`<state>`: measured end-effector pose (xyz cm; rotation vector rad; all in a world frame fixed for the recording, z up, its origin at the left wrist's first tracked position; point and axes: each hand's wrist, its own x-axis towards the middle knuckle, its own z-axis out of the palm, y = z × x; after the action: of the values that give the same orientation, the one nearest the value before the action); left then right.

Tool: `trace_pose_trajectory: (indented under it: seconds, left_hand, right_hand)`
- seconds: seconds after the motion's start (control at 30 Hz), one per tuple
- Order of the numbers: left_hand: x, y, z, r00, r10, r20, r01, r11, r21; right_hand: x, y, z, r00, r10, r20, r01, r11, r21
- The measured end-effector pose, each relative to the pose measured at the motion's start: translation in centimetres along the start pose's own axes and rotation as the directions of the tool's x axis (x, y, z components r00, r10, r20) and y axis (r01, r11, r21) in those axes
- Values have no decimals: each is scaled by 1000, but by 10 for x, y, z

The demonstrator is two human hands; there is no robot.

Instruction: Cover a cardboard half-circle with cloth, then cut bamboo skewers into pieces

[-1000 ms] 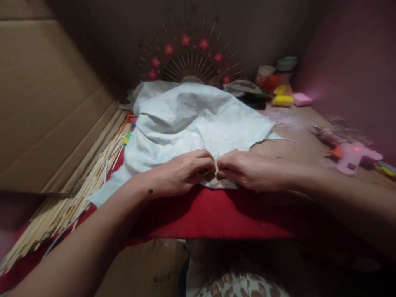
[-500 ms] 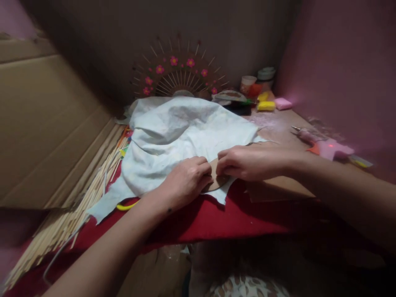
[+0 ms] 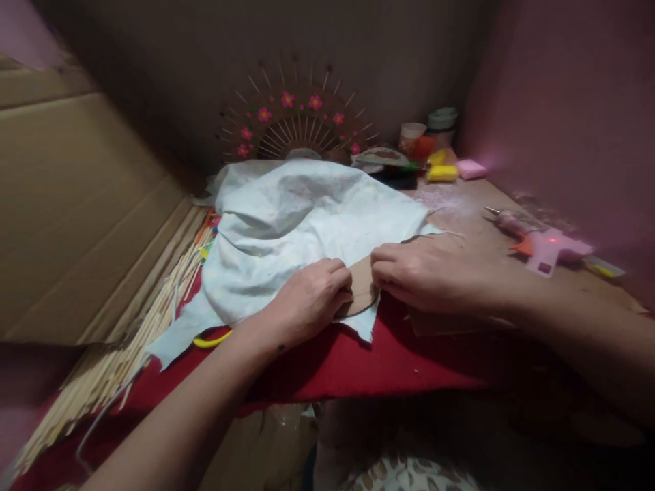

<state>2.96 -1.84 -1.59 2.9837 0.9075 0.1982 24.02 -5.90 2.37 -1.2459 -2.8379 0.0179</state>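
A curved piece of brown cardboard (image 3: pixel 362 285) lies over the front edge of a pale, creased cloth (image 3: pixel 297 211). My left hand (image 3: pixel 317 293) is closed on the cardboard's left part, with the fingertips curled out of sight. At its right part my right hand (image 3: pixel 404 273) pinches the cardboard between thumb and fingers. A strip of the board shows bare between the two hands. A ragged corner of the cloth hangs below it, over a red tablecloth (image 3: pixel 327 368).
A pink glue gun (image 3: pixel 550 245) with a lit red spot lies at the right. Thin wooden sticks (image 3: pixel 127 348) and a large cardboard sheet (image 3: pixel 86 218) are at the left. Behind stand a flowered fan-shaped piece (image 3: pixel 301 112) and a cup (image 3: pixel 411 136). A yellow handle (image 3: pixel 212 339) shows under the cloth.
My right hand has shifted a little to the right along the cardboard, baring more of its surface. The left hand has stayed in place.
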Motion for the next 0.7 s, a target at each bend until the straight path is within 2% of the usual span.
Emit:
trace_pose_trajectory:
  seconds: [0.1,0.23,0.37,0.43,0.53,0.7]
  left_hand:
    - [-1,-1,2,1000,0,1,0,1000,8]
    - [-2,2,1,1000,7,-27,-6,1000,28]
    - [-8,6,-3,989,140,-50,-132,982,135]
    - [-11,8,-7,975,220,-15,-214,959,186]
    - [-14,12,-13,960,275,53,-280,932,230]
    - [-18,20,-17,962,241,129,-266,933,242]
  right_hand:
    - [5,1,-3,999,47,18,-48,997,63]
    - [10,6,5,998,55,31,-58,993,105]
    - [15,12,15,999,34,10,-35,987,157]
    - [17,13,17,1000,20,18,-23,983,182]
    - [20,14,15,998,22,52,-32,979,200]
    - [25,16,12,993,54,102,-79,964,253]
